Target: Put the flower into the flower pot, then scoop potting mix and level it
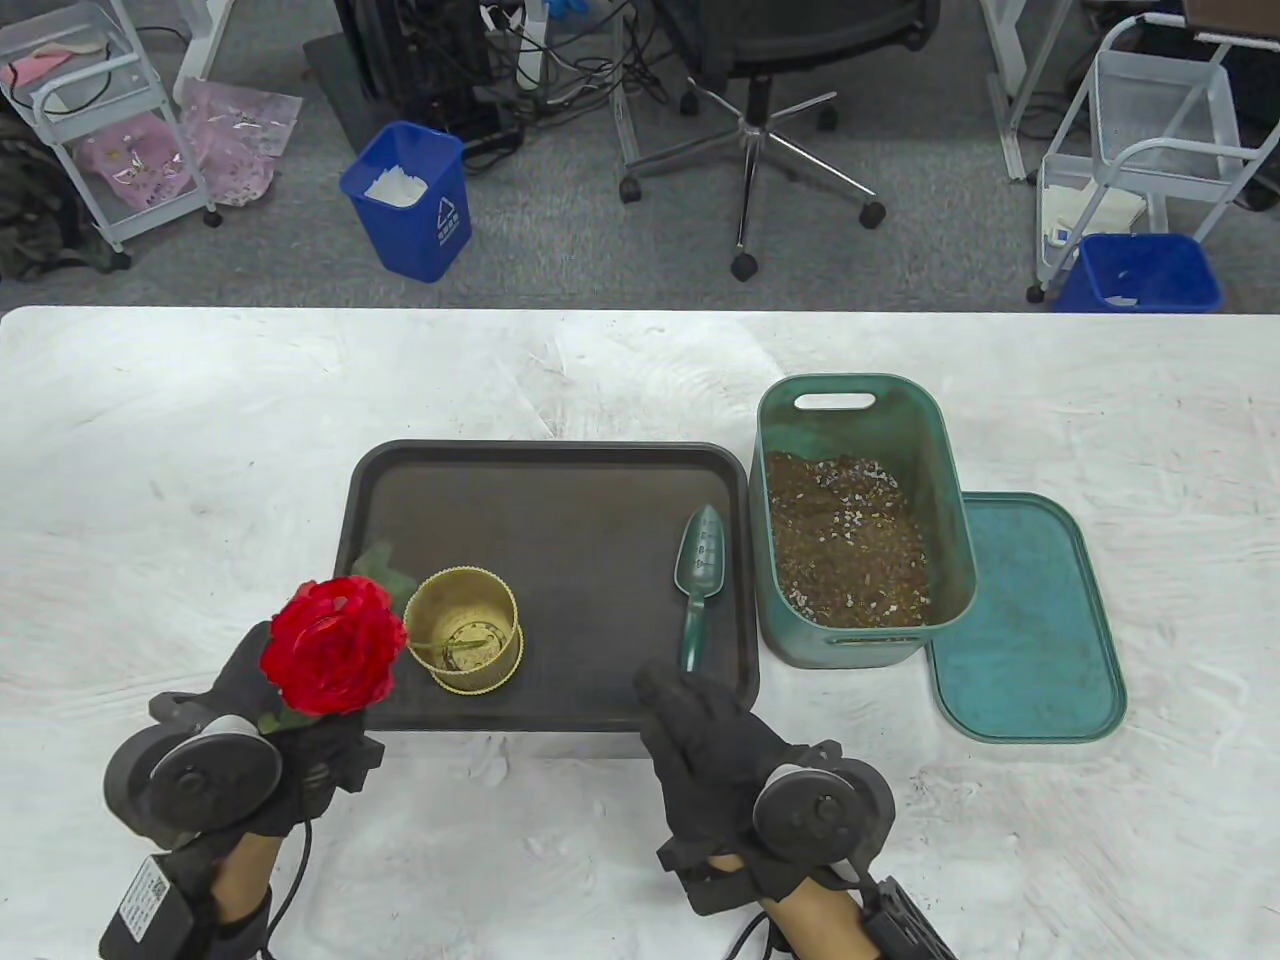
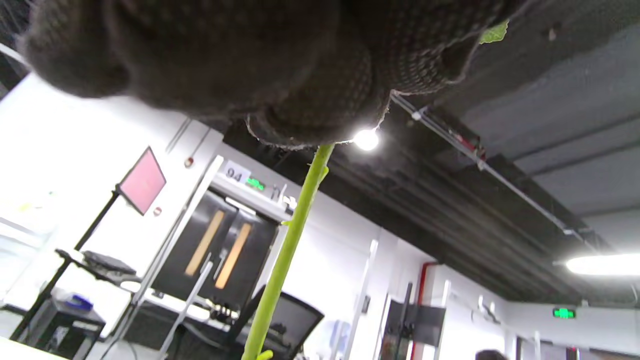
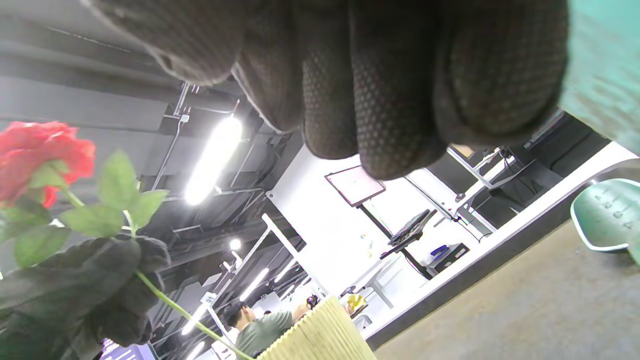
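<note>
left hand (image 2: 210, 65) grips flower (image 2: 285, 250) stem, bloom unseen there.

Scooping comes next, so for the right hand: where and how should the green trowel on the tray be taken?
Grip the trowel by its narrow handle, probably coming from the near edge of the tray: the handle points toward the right hand, the blade lies at the far end, and the soil bin crowds its right side.

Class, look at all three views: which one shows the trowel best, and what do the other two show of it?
The table view: the whole trowel lies on the tray, blade away from the person, beside the soil bin. The right wrist view catches only part of its green blade at the right edge. The left wrist view shows none of it.
</note>
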A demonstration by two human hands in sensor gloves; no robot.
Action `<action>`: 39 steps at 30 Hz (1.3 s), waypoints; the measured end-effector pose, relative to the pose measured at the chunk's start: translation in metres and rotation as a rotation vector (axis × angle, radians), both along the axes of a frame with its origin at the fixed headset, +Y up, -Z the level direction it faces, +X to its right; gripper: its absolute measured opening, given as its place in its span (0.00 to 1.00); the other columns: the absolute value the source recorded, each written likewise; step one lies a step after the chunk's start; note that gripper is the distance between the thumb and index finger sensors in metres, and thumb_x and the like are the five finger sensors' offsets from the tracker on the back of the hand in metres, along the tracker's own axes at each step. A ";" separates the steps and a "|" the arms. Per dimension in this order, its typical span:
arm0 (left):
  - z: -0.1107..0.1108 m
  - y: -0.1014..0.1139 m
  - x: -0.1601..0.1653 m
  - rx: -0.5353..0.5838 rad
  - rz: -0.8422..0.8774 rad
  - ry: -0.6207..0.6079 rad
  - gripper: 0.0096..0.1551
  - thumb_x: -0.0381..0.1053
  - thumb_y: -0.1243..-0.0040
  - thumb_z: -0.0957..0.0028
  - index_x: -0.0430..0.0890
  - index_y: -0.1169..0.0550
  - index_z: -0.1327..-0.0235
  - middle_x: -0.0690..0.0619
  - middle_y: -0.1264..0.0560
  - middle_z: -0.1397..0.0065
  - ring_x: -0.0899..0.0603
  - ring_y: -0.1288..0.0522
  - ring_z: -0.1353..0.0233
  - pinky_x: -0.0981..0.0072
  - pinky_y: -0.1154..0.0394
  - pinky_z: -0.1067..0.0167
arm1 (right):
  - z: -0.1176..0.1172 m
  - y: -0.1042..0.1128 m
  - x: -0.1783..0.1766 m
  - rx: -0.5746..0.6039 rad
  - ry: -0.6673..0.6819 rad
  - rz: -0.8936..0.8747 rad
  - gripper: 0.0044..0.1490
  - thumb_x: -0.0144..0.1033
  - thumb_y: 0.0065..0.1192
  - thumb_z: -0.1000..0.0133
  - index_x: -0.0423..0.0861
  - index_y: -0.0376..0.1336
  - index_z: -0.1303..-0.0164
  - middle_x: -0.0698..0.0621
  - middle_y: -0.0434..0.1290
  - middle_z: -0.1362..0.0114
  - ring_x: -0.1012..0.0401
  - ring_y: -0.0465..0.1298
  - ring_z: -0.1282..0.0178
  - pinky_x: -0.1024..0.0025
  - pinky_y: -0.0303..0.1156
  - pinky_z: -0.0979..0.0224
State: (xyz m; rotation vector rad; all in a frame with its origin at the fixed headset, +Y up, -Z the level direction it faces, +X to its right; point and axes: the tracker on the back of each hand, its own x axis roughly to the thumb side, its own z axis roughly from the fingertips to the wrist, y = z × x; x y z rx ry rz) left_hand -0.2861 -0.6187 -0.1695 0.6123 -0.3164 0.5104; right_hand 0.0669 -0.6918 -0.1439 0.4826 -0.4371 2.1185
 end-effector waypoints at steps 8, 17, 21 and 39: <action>-0.005 -0.012 0.002 -0.060 0.065 -0.036 0.23 0.58 0.38 0.57 0.47 0.14 0.56 0.52 0.14 0.62 0.51 0.15 0.75 0.57 0.16 0.64 | -0.004 -0.007 0.001 -0.017 -0.019 0.057 0.31 0.44 0.58 0.49 0.44 0.67 0.37 0.38 0.78 0.40 0.41 0.82 0.53 0.45 0.81 0.53; -0.012 -0.023 -0.010 -0.120 0.224 -0.049 0.23 0.60 0.37 0.56 0.47 0.13 0.57 0.52 0.13 0.64 0.51 0.15 0.77 0.58 0.15 0.66 | -0.021 0.049 -0.011 0.003 -0.232 0.469 0.30 0.43 0.59 0.49 0.43 0.69 0.39 0.38 0.79 0.40 0.41 0.83 0.54 0.46 0.82 0.55; -0.011 -0.023 -0.009 -0.098 0.200 -0.045 0.24 0.60 0.38 0.56 0.47 0.13 0.57 0.52 0.13 0.64 0.51 0.16 0.77 0.58 0.16 0.66 | -0.043 0.077 -0.023 -0.104 -0.328 0.646 0.27 0.44 0.60 0.49 0.44 0.70 0.43 0.40 0.79 0.40 0.43 0.83 0.53 0.47 0.82 0.53; -0.006 -0.024 -0.006 -0.059 0.137 -0.028 0.24 0.60 0.38 0.55 0.47 0.14 0.57 0.53 0.13 0.64 0.51 0.16 0.77 0.58 0.15 0.66 | -0.135 -0.039 -0.063 -0.924 -0.642 1.164 0.43 0.61 0.54 0.50 0.38 0.63 0.39 0.38 0.77 0.46 0.50 0.82 0.66 0.58 0.81 0.66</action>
